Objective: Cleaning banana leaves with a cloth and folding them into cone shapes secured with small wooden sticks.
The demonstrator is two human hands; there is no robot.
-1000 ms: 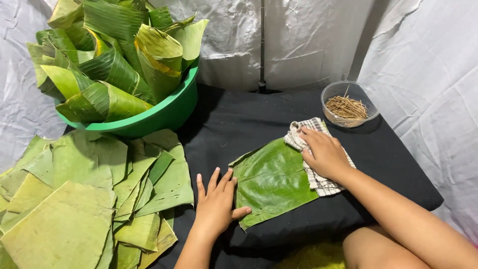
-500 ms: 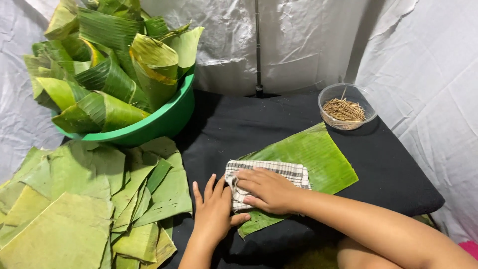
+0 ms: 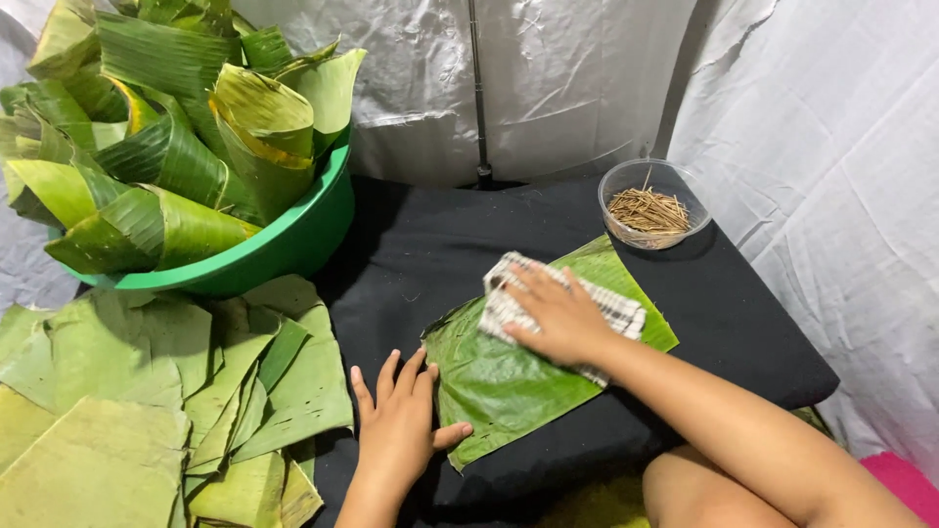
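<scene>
A green banana leaf piece (image 3: pixel 509 376) lies flat on the black cloth-covered surface (image 3: pixel 430 244). My right hand (image 3: pixel 558 313) presses a checked cloth (image 3: pixel 616 305) onto the leaf's upper middle. My left hand (image 3: pixel 399 420) rests flat with fingers spread at the leaf's lower left edge, thumb touching the leaf. My right forearm crosses in from the lower right.
A green basin (image 3: pixel 293 244) stuffed with rolled banana leaves stands at the back left. Several flat cut leaves (image 3: pixel 147 401) are piled at the left. A clear bowl of thin sticks (image 3: pixel 650 205) sits at the back right. White sheeting surrounds the surface.
My right hand has slid the checked cloth across the leaf, from its right end to the left and now back toward the middle. My left hand stays at the leaf's edge.
</scene>
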